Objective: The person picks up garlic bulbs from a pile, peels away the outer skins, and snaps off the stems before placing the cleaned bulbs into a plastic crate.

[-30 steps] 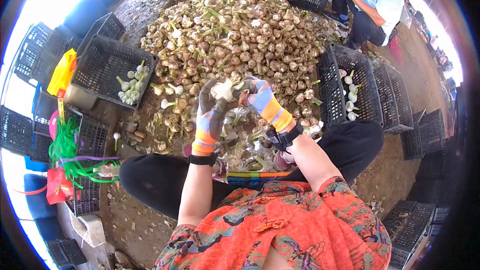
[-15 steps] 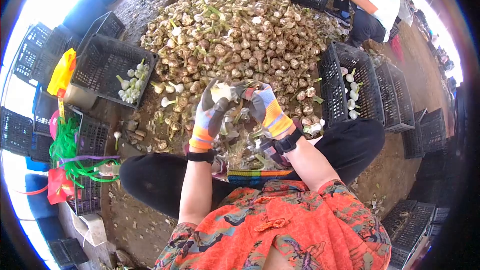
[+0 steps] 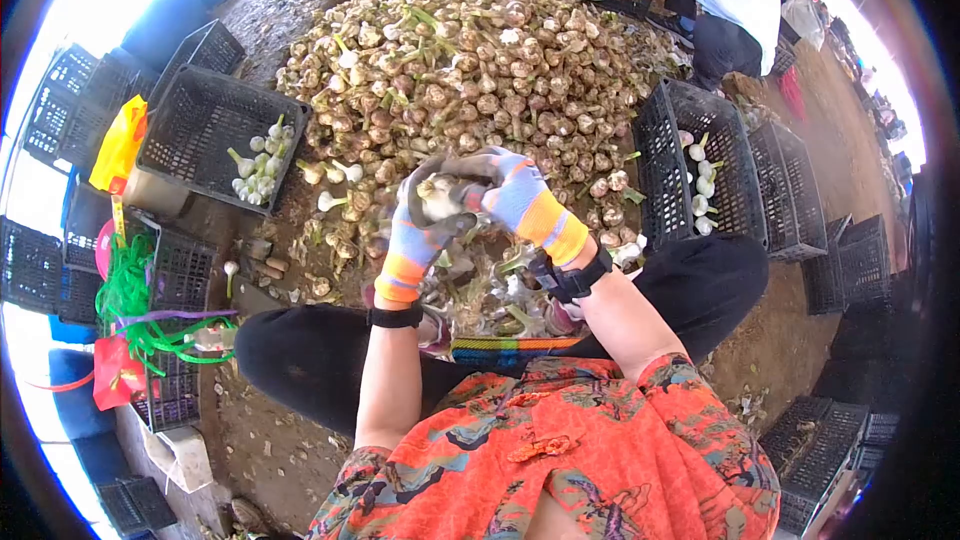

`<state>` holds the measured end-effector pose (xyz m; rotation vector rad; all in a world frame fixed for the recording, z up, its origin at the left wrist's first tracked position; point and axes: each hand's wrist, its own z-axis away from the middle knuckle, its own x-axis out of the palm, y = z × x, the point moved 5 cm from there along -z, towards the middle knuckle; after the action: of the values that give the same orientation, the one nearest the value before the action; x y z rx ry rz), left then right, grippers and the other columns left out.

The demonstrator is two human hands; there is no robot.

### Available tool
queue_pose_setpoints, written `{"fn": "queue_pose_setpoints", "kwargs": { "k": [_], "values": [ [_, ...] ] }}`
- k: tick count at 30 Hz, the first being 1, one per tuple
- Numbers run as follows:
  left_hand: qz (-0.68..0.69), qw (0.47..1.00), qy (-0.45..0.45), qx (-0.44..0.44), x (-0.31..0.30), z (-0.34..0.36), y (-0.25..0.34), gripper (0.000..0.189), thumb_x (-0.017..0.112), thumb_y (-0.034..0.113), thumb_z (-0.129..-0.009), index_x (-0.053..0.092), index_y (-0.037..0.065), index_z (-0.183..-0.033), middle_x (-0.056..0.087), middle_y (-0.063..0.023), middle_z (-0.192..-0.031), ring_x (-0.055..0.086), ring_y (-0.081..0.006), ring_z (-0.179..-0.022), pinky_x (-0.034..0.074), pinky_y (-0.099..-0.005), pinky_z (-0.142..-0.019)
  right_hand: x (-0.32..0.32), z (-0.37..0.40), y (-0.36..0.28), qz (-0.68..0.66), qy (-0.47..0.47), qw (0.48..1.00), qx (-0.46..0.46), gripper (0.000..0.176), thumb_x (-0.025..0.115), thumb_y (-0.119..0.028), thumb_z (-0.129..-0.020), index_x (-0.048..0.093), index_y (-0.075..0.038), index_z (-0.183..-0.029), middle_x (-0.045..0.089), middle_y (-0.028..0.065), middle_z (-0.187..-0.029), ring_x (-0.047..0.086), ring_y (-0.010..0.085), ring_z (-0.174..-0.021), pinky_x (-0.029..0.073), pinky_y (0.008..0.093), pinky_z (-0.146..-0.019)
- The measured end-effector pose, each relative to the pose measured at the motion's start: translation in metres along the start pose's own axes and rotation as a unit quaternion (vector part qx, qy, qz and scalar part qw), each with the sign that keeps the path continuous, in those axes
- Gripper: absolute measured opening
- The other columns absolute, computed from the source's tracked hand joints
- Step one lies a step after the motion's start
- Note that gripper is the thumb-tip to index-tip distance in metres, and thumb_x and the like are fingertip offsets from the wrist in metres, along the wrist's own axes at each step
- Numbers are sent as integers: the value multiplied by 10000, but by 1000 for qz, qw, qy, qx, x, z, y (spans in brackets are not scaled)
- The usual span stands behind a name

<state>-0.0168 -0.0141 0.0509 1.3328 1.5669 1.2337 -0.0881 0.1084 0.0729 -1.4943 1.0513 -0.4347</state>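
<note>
A pale garlic bulb (image 3: 437, 197) sits in the curled fingers of my left hand (image 3: 418, 232), in front of the pile. My right hand (image 3: 512, 192) meets it from the right, fingers closed against the bulb's upper and right side. Whether a small tool is also in the right hand, I cannot make out. Both hands wear dark-palmed gloves with orange, yellow and lilac bands. Loose skins and cut stalks (image 3: 480, 290) lie below the hands, between my legs. Just beyond them rises a large heap of unpeeled, soil-brown garlic (image 3: 470, 80).
To the left stands a black crate (image 3: 200, 145) with several white bulbs in one corner. Another black crate (image 3: 665, 180) at the right holds a row of cleaned bulbs. Green netting (image 3: 125, 280) hangs on crates at far left. A co-worker (image 3: 735, 10) crouches behind the heap.
My right fingers have shifted over the top of the bulb, and both hands are slightly lower. The co-worker has leaned left, stretching a gloved hand to the heap's back edge.
</note>
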Motion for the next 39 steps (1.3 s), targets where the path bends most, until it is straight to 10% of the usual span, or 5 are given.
{"fn": "queue_pose_setpoints", "kwargs": {
  "k": [10,21,28,30,39],
  "values": [
    [-204,975,-21,85,5,2,13,683,693,62,-614,398,22,-1229,483,-135,-1149,458,-286,-1080,373,-362,-920,5,-4,-50,300,-121,946,-26,268,599,-187,-666,625,-42,-890,586,171,-919,573,326,-853,462,380,-752],
    [198,974,20,-108,12,6,22,586,677,83,-708,414,45,-1230,523,-74,-1120,521,-141,-960,450,-260,-805,5,0,21,-90,164,982,7,168,545,-28,-686,594,18,-840,611,144,-755,585,224,-680,460,309,-633],
    [27,999,15,-32,5,2,36,631,650,-11,-660,401,30,-1239,489,-58,-1166,508,-147,-981,426,-276,-851,-19,10,62,-352,236,889,177,170,532,-23,-735,603,5,-887,599,43,-756,549,134,-664,443,225,-617],
    [45,998,41,-22,4,3,32,657,677,4,-644,400,31,-1239,479,-57,-1181,503,-150,-996,420,-279,-863,-8,8,45,-43,51,985,158,298,588,-38,-695,608,-7,-991,628,75,-842,589,161,-764,467,245,-696],
    [-238,967,-38,82,2,-2,9,787,742,2,-575,352,7,-1258,429,-101,-1233,450,-184,-1095,371,-290,-930,-1,-2,-36,290,-85,951,60,289,636,-213,-646,630,-17,-859,604,181,-881,585,335,-829,465,367,-749]
  ]
}}
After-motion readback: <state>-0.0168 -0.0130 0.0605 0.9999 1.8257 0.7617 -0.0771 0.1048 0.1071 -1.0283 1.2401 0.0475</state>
